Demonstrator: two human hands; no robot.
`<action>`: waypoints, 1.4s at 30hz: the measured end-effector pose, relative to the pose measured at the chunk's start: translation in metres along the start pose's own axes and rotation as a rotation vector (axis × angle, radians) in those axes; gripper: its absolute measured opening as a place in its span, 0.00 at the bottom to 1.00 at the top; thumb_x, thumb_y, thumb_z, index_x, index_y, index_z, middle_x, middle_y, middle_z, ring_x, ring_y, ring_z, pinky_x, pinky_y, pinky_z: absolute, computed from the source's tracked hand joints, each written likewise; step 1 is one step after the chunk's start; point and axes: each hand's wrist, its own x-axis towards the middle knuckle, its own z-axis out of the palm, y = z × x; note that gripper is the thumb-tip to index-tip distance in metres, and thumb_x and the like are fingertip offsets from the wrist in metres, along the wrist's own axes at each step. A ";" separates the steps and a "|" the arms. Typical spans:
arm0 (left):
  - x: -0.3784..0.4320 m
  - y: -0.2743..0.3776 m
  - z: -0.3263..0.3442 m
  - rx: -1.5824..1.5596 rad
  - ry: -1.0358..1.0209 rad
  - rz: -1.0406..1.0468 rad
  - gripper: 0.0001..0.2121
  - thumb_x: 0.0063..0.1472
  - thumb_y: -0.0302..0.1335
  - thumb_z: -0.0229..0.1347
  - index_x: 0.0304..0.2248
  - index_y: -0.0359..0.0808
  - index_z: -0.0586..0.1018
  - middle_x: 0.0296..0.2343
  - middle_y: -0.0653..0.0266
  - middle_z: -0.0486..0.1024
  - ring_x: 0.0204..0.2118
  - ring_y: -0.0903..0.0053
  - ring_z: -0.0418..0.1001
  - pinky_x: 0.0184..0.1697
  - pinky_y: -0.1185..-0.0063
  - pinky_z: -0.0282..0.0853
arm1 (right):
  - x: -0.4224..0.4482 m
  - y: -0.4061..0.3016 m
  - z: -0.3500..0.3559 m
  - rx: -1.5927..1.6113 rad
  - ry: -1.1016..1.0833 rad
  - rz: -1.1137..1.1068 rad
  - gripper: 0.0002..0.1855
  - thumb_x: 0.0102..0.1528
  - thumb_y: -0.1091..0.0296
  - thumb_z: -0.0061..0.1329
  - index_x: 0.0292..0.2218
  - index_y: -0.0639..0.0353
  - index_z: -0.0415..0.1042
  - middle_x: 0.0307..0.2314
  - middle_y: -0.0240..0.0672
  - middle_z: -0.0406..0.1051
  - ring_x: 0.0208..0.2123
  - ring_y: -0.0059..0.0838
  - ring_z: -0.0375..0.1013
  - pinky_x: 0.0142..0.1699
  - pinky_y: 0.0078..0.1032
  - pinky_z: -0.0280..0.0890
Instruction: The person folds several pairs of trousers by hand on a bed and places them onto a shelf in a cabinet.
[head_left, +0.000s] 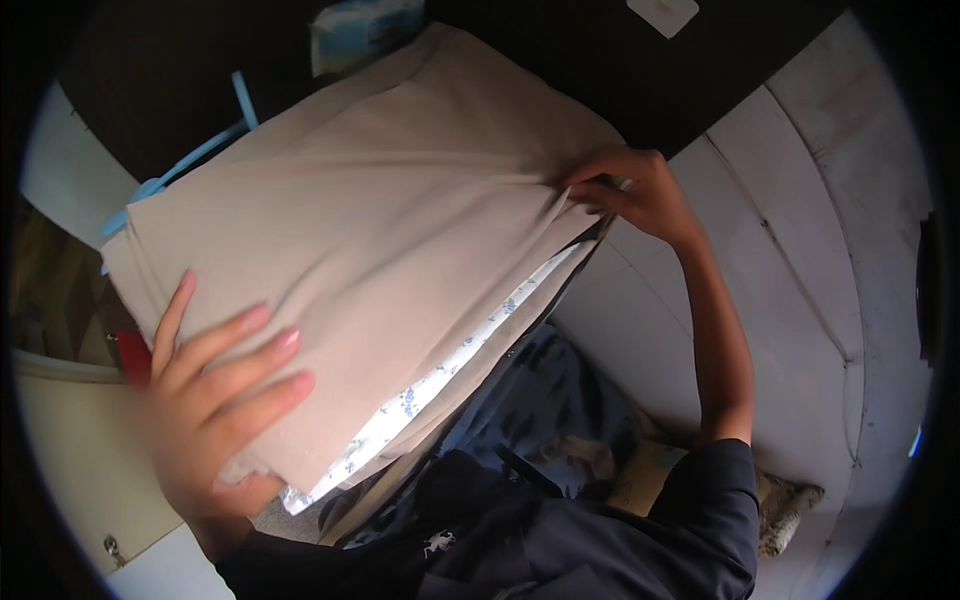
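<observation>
A beige folded cloth (375, 210), possibly a garment, spreads before me with soft creases across it. White fabric with a blue floral print (450, 360) shows as a strip below its near right edge, above another beige layer. My left hand (217, 397) holds the near left end, fingers spread over the top and thumb at the edge. At the far right edge, my right hand (630, 187) pinches the beige cloth between thumb and fingers, pulling creases toward it. What lies beneath the layers is mostly hidden.
Behind the cloth is a dark tabletop (720, 82) with a blue packet (367, 34) and a white item (664, 15). Light-blue plastic pieces, perhaps a hanger (202, 146), stick out at the left. A cream cabinet (75, 450) stands left; a pale tiled surface (750, 300) lies right.
</observation>
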 end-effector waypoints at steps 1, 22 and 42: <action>-0.007 -0.002 0.006 -0.026 0.008 0.011 0.25 0.51 0.52 0.52 0.39 0.40 0.78 0.40 0.60 0.76 0.48 0.56 0.71 0.56 0.44 0.48 | -0.006 0.001 -0.005 -0.018 -0.007 0.022 0.06 0.50 0.70 0.57 0.32 0.60 0.78 0.28 0.34 0.76 0.32 0.27 0.76 0.40 0.25 0.69; 0.083 -0.050 0.004 -0.105 -0.547 -0.614 0.30 0.62 0.48 0.43 0.59 0.41 0.60 0.60 0.52 0.50 0.65 0.63 0.41 0.64 0.67 0.28 | 0.093 0.102 0.068 -0.308 0.368 0.124 0.28 0.62 0.43 0.28 0.56 0.47 0.60 0.57 0.39 0.56 0.59 0.41 0.53 0.63 0.40 0.47; -0.004 0.390 0.483 -0.735 -1.622 -0.154 0.13 0.65 0.28 0.45 0.45 0.34 0.74 0.35 0.63 0.76 0.37 0.80 0.73 0.42 0.82 0.66 | -0.865 -0.189 0.502 0.379 0.958 2.570 0.38 0.45 0.65 0.58 0.55 0.52 0.54 0.53 0.49 0.56 0.54 0.47 0.60 0.56 0.36 0.59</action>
